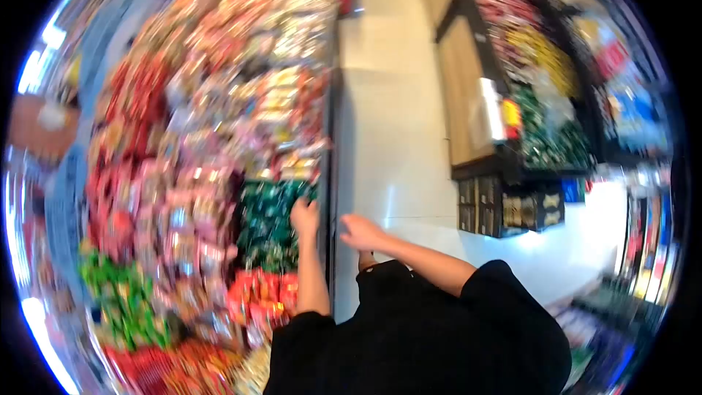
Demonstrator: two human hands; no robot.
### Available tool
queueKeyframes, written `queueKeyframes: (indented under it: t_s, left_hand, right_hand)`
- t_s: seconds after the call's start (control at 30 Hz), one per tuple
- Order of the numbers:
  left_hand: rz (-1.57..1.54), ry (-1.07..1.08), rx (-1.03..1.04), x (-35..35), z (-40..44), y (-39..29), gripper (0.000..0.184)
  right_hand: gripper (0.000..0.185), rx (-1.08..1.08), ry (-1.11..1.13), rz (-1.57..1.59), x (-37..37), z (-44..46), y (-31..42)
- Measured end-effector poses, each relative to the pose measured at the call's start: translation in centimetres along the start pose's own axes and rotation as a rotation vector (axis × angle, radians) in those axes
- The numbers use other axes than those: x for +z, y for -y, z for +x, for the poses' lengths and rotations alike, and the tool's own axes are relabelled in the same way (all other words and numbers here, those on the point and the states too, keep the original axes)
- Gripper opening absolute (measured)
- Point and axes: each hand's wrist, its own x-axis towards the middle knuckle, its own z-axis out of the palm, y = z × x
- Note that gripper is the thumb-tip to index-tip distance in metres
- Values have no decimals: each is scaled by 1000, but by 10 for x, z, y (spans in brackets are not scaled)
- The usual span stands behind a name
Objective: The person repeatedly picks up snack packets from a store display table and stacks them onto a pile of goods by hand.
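Observation:
My left hand point(304, 216) is over the right edge of a pile of dark green packets point(269, 221) on the long display at the left. Its fingers look curled, but blur hides whether anything is in them. My right hand point(360, 232) hangs over the aisle beside the display's dark edge point(333, 175), its fingers apart and holding nothing. Red packets point(263, 294) lie just below the green ones, and pink packets point(191, 212) are to their left.
A pale tiled aisle floor point(395, 102) runs between the displays. On the right stands a wood-sided shelf point(468, 95) with green and yellow goods, and black boxes point(486, 205) sit at its foot. Bright green packets point(124, 296) lie at the lower left.

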Motion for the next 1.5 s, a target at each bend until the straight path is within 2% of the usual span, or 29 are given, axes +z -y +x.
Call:
queueKeyframes:
  t_s: [0.07,0.1,0.17,0.23,0.27,0.3,0.33,0.37,0.43,0.5,0.57,0.63,0.7,0.73,0.77,0.83,0.87,0.9,0.97,1.03,1.07,1.17,1.3,1.33,1.37,1.43,1.5]
  left_hand:
    - [124,113,-90,-12,2,-13,28]
    - [158,35,7,1,4,4,26]
    - [54,8,163,-4,4,9,21]
    - [-35,26,163,7,18,40,18]
    - [-48,87,117,-8,13,25,16]
    - [-47,47,147,-3,18,45,15]
    - [50,-22,176,-14,12,35,16]
    - [12,-39,150,-28,4,15,16]
    - [10,-10,199,-48,-12,-25,16]
    - [-124,73,315,-43,-28,-57,18]
    - [-493,399,150,-26,-71,-107,11]
    - [-575,697,308,-5,-138,-163,5]
    - [-531,1042,379,47,-194,-176,6]
    - [-469,1175,348,56,-243,-199,6]
    - [-399,1310,316,71,-296,-223,6]
    - [-307,1650,426,125,-391,-235,11]
    - [-183,1700,507,135,-431,-240,15]
    - [-55,1737,600,143,-476,-246,20]
    - [115,1809,733,157,-550,-251,28]
    - [213,1879,816,166,-619,-258,36]
    - [283,1846,976,165,-651,-262,43]
    - [319,2007,875,182,-723,-261,44]
    - [321,2224,812,217,-795,-252,40]
    - [337,2267,830,215,-819,-256,38]
    - [364,2325,786,224,-839,-253,37]
    - [417,2431,692,243,-883,-248,36]
    - [450,2520,593,259,-936,-248,34]
  right_hand:
    - [44,19,34,1,17,-6,-21]
    - [45,110,49,48,0,-23,-5]
    - [47,117,-15,82,3,-39,-10]
    - [46,174,-28,88,2,-50,-18]
    - [46,190,-44,115,-6,-64,-19]
    - [46,197,-90,130,-9,-74,-25]
    - [45,201,-130,145,-8,-82,-33]
    - [45,204,-171,160,-5,-92,-41]
    - [45,211,-276,199,-2,-117,-54]
    - [45,225,-364,249,-1,-149,-69]
    - [48,241,-456,377,-1,-187,-83]
    - [49,265,-577,519,3,-240,-89]
    - [50,286,-744,660,7,-304,-100]
    - [42,257,-906,650,18,-335,-109]
    - [39,253,-935,752,29,-373,-125]
    - [34,286,-1059,997,56,-478,-133]
    - [30,310,-1230,1003,72,-513,-131]
    - [27,396,-1263,953,97,-556,-141]
    - [23,426,-1472,972,141,-613,-154]
    - [21,421,-1572,1098,165,-667,-142]
    - [20,413,-1621,1159,175,-690,-138]
    - [19,425,-1832,1318,211,-732,-144]
    - [19,391,-2033,1313,249,-782,-147]
    - [17,593,-2056,1198,260,-791,-156]
    - [30,745,-2000,1024,274,-804,-167]
    - [28,616,-2129,1182,289,-837,-174]
    - [19,540,-2194,1285,303,-881,-183]
